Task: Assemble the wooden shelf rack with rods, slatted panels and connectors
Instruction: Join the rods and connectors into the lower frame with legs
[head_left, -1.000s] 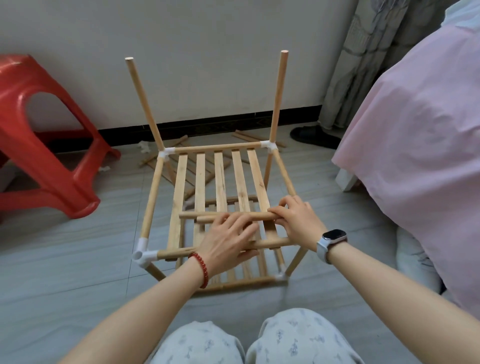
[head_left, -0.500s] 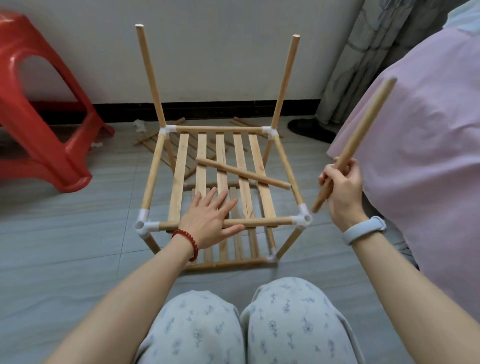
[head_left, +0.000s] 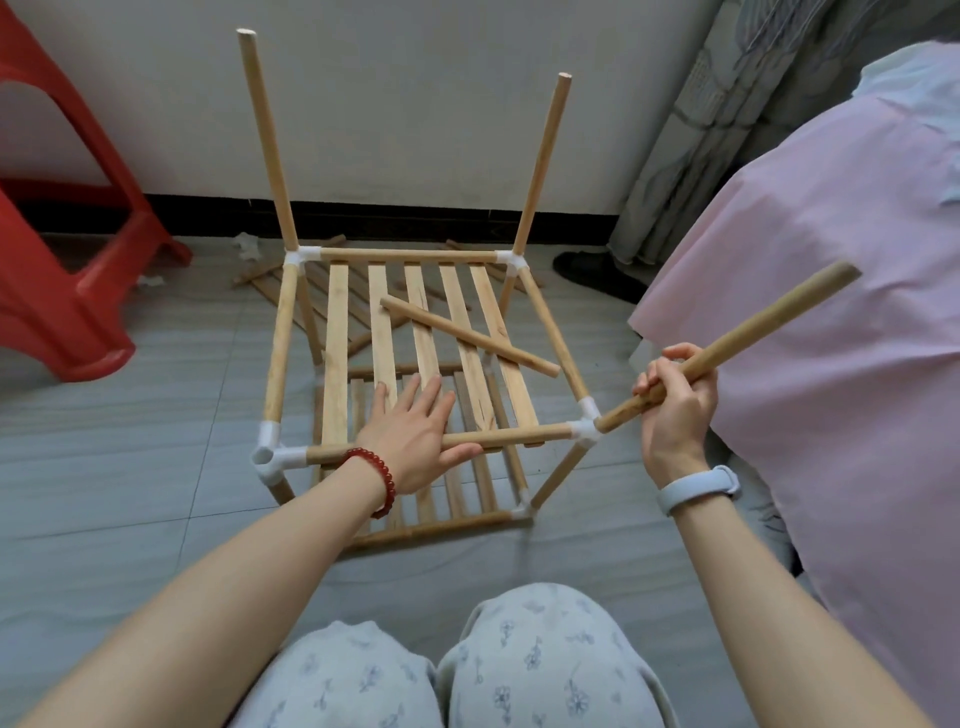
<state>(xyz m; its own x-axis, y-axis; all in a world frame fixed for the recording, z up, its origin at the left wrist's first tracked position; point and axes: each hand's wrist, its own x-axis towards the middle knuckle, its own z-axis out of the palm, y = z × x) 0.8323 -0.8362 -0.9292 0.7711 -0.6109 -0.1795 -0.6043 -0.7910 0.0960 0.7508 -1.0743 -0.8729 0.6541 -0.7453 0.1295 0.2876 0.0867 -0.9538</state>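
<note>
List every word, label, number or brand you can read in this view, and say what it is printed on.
None: no readable text anywhere in the view.
The white corner connectors and wooden rods are unmarked.
The band on the right wrist shows no face or digits.
The red plastic stool carries no label.

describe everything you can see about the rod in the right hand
The rod is a plain round stick of pale wood, smooth and unpainted, with a flat-cut far end. The right hand grips it in a closed fist near its lower part. It slants up and to the right, over the pink cloth. Its lower tip meets the white connector at the rack's near right corner; whether it is seated in a socket cannot be told.
</note>
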